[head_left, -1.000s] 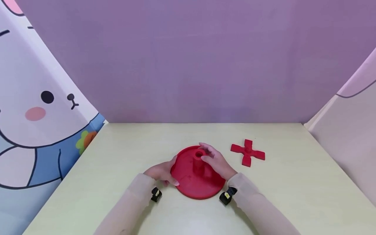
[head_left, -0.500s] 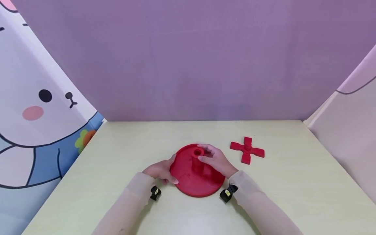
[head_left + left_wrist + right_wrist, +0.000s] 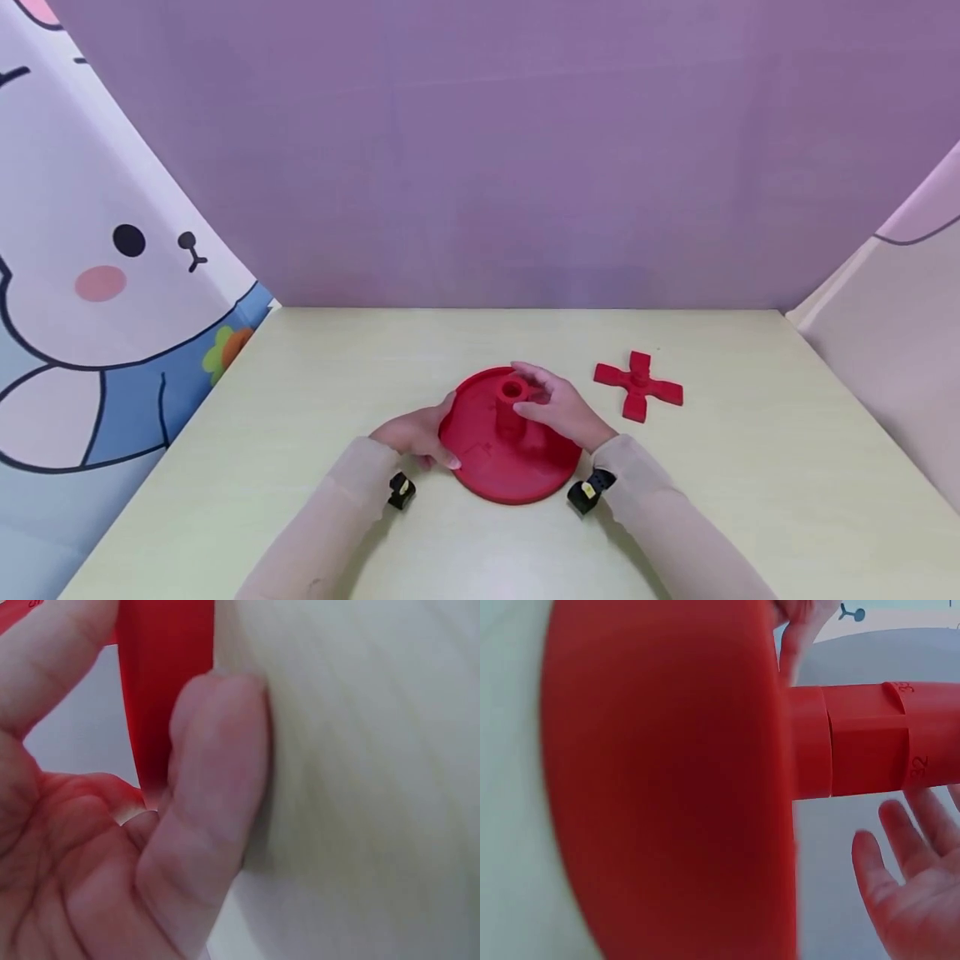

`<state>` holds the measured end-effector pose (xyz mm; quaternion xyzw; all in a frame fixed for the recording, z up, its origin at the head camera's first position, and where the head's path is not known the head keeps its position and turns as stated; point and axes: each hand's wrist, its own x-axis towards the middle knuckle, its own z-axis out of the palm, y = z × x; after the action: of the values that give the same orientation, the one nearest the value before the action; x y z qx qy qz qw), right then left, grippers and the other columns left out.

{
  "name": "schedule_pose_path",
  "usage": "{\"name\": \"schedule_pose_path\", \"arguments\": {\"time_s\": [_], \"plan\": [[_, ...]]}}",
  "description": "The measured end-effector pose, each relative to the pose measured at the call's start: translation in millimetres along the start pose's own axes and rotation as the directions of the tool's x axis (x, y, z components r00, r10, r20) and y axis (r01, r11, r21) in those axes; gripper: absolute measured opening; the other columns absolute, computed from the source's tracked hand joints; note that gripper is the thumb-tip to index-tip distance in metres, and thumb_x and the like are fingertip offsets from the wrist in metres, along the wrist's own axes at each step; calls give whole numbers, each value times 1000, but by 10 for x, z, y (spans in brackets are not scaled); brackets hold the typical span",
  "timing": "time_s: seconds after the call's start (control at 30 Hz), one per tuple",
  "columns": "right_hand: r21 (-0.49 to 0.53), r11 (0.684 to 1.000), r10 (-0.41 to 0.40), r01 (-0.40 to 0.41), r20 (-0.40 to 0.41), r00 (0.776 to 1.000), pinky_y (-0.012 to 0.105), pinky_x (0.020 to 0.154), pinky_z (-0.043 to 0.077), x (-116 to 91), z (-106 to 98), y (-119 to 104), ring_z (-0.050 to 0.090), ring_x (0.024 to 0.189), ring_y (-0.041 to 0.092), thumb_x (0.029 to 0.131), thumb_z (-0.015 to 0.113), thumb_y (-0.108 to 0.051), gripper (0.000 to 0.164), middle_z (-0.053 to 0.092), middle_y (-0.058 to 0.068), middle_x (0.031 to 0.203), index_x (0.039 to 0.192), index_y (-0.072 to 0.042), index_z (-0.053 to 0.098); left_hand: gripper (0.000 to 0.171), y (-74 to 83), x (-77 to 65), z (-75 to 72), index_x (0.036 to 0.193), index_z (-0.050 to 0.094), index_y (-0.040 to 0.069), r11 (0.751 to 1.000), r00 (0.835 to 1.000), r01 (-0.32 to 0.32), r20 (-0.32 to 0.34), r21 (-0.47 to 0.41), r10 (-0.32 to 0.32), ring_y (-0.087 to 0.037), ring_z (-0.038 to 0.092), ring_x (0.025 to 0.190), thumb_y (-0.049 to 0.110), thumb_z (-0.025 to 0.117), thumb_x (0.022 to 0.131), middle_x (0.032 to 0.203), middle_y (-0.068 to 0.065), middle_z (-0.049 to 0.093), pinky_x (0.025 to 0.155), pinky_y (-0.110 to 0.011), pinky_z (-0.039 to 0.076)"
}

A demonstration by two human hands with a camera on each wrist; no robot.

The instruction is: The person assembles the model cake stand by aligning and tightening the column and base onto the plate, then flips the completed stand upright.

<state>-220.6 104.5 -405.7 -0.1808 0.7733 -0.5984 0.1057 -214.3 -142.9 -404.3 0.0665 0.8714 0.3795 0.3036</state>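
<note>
A round red disc (image 3: 480, 471) with a raised rim lies on the table, its side wall filling much of the right wrist view. From its middle stands a hollow red tube (image 3: 512, 412), upright. Flat facets and raised numbers mark this tube (image 3: 866, 742) in the right wrist view, with a seam near its foot. My left hand (image 3: 416, 435) grips the disc's left edge, thumb over the rim, some fingers low against the side. My right hand (image 3: 566, 412) holds the tube near its top, thumb in front and fingers behind; in the right wrist view the thumb is out of sight.
A red four-bladed cross-shaped piece (image 3: 638, 386) lies on the pale table (image 3: 360, 358) to the right of the disc. A purple panel (image 3: 525, 167) stands behind the table. Printed side panels flank it, with a cartoon animal (image 3: 142, 292) on the left.
The head view has shifted slightly. Both hands keep their places on the disc and the tube, with the right fingers a little closer round the tube than one second ago.
</note>
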Motion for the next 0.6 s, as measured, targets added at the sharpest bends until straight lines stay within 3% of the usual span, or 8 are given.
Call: {"name": "schedule_pose_path", "arguments": {"time_s": [0.17,0.43,0.6], "plan": [[35,999,-1,0,41,999,39,85,53,-14,3,-11,56,111,30,93,63,-14,58,53,17,129,144,-1,40,114,4,9,4,155,6,11,1000,1000,5,-2,-5,-5,-23,54,65,11,84,72,125,-13,47,59,-32,51],[-47,999,19,-21,-33,999,38,81,54,-8,46,-53,55,103,27,89,69,-16,56,55,15,122,139,-2,47,114,-2,17,-6,155,7,11,1000,1000,1,-6,6,-1,-24,55,67,12,84,72,128,-13,46,59,-33,52],[-39,999,16,-17,-20,1000,37,83,53,-10,53,-45,55,107,28,91,66,-14,58,52,17,129,142,-2,43,114,-8,18,-5,155,6,11,1000,1000,2,-3,0,-2,-24,56,67,12,85,72,129,-13,45,59,-32,52]]}}
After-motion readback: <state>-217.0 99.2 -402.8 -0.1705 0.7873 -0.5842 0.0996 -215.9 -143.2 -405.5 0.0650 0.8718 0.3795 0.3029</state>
